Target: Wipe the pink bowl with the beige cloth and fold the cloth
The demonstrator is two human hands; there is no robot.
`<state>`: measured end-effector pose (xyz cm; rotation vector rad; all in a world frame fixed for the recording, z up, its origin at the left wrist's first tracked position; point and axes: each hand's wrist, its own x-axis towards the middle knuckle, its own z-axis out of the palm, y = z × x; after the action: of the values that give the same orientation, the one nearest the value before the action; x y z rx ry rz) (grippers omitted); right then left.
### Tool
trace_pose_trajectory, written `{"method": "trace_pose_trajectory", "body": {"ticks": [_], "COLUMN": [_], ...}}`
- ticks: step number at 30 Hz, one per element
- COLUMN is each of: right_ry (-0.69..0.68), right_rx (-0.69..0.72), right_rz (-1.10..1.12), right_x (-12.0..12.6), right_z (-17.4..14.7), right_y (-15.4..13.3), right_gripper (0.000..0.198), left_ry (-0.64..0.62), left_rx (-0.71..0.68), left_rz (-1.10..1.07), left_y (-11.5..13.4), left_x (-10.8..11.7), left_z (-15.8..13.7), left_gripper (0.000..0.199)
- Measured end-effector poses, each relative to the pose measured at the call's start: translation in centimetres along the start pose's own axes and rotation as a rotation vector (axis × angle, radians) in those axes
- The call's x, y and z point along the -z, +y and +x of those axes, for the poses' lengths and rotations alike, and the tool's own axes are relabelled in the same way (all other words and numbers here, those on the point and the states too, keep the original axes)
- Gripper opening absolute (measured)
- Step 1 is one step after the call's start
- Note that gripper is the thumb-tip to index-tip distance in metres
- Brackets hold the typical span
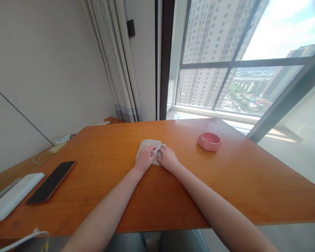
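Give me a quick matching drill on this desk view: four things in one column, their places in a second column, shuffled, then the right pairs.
Things:
1. white cloth
2. pink dish
3. black phone
4. power strip

Places:
A. lying flat toward the left near edge of the table
B. at the far left, against the wall
C. under the left hand and right hand, mid-table
D. alone on the right, toward the window

Pairs: 1-C, 2-D, 3-A, 4-B
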<state>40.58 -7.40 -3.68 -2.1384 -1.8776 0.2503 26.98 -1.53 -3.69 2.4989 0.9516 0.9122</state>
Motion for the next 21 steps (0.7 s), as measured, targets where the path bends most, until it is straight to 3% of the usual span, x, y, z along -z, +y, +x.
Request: {"method": "trace_pose_trajectory", "body": {"ticks": [6,21], "right_ry": [0.024,-0.022], "right_rx": [-0.093,-0.107], "right_rz": [0.02,0.056], "right_x": [0.6,0.3], "right_z": [0.4,0.9], "right_y": [1.7,1.9], "right_gripper": [0.064,0.057], "left_ry": [-0.055,-0.114], "left_rx": [-0.09,-0.166], "left_rz": [-0.039,-0.101], "left_y": [0.1,0.6], "left_x": [-0.3,-1.7], "left_z": [-0.1,-0.2], "left_gripper": [0.024,0.022]}}
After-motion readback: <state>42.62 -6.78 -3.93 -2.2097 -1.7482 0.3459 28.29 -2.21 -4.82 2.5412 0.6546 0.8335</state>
